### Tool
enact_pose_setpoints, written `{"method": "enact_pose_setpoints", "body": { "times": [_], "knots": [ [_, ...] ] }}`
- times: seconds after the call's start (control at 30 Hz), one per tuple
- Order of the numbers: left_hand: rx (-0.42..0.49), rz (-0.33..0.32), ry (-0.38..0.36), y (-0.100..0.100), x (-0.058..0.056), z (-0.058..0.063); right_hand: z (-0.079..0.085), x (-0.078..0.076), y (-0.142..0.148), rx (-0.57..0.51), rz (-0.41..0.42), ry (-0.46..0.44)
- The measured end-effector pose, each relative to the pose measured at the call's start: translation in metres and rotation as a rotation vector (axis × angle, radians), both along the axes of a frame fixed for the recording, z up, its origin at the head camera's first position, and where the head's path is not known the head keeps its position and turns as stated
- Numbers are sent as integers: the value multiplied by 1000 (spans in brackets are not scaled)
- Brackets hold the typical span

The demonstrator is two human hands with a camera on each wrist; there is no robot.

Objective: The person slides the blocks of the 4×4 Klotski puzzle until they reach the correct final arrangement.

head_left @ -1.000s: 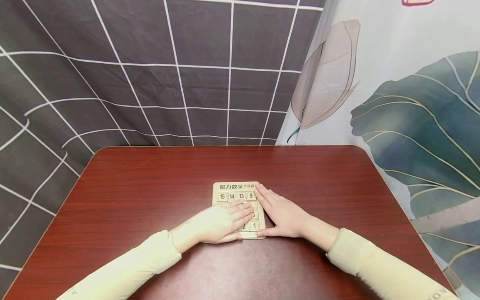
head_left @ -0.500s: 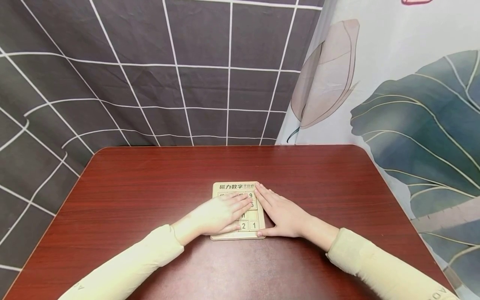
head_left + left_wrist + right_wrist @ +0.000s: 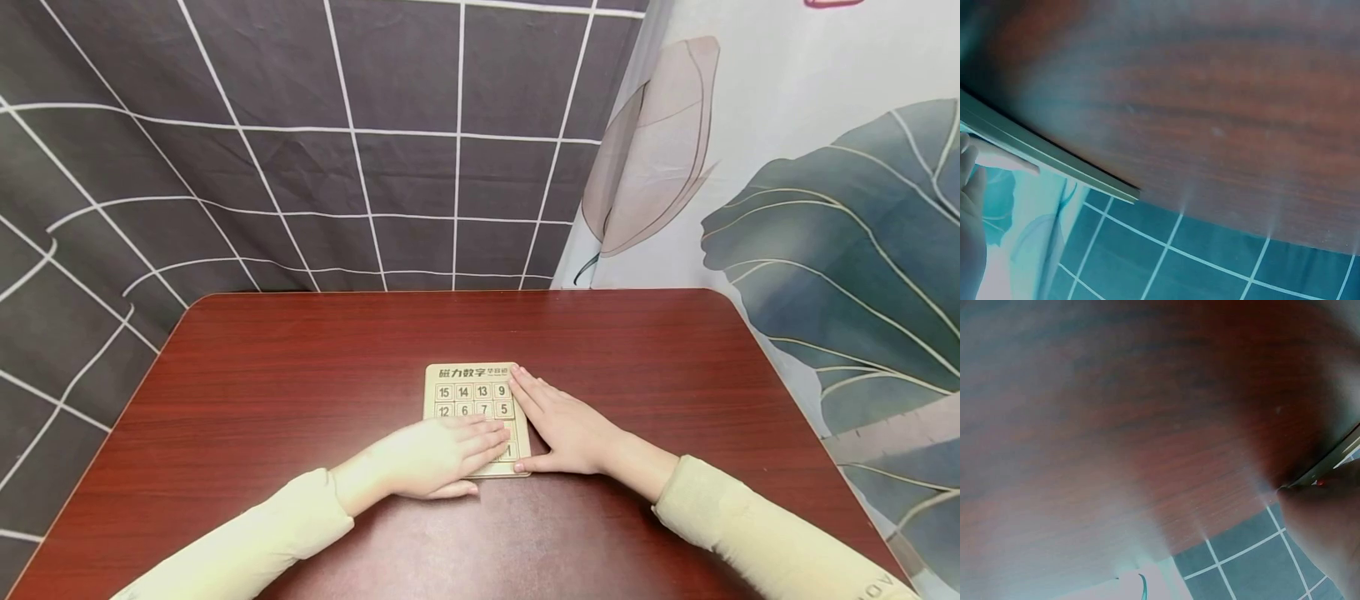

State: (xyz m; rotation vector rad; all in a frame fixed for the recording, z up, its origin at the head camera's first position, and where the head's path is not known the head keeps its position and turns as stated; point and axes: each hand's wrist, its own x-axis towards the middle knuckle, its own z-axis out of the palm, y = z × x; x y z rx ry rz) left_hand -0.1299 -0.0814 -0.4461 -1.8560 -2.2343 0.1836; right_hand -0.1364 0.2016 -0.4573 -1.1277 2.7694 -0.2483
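Observation:
A cream sliding number puzzle [image 3: 472, 390] lies flat on the table, dark lettering along its top. Its upper rows show 15, 14, 13, 9 and 12, 6, 7, 5. My left hand [image 3: 435, 457] lies across the lower rows with straight fingers, covering most tiles there; part of the 1 tile [image 3: 510, 451] peeks out beside the fingertips. Along the puzzle's right side rests my right hand [image 3: 573, 429], its fingers extended to the upper right corner and its thumb at the lower right one. Both wrist views catch only the board's raised edge and part of a hand.
The reddish-brown wooden table [image 3: 300, 350] has rounded far corners. Behind it hangs a dark grid-patterned cloth [image 3: 405, 175], and to the right a pale curtain [image 3: 750, 108] printed with large leaves. Light sleeves cover both forearms.
The left hand slides up over the puzzle, then back down toward its near edge. Tile 5 has gone from the third row to the second. The right hand stays in place.

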Motion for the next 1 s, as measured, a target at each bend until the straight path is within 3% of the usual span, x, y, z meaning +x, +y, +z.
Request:
{"method": "enact_pose_setpoints", "body": {
  "times": [0.27,0.63,1.0],
  "knots": [
    [-27,30,-11,-1,8,-4,0,0,0,7,-1,1],
    [-43,121,-16,4,-1,-1,0,-1,-1,10,-3,-4],
    [13,115,-47,-6,8,-1,-1,0,0,8,-5,-6]
  ]
}}
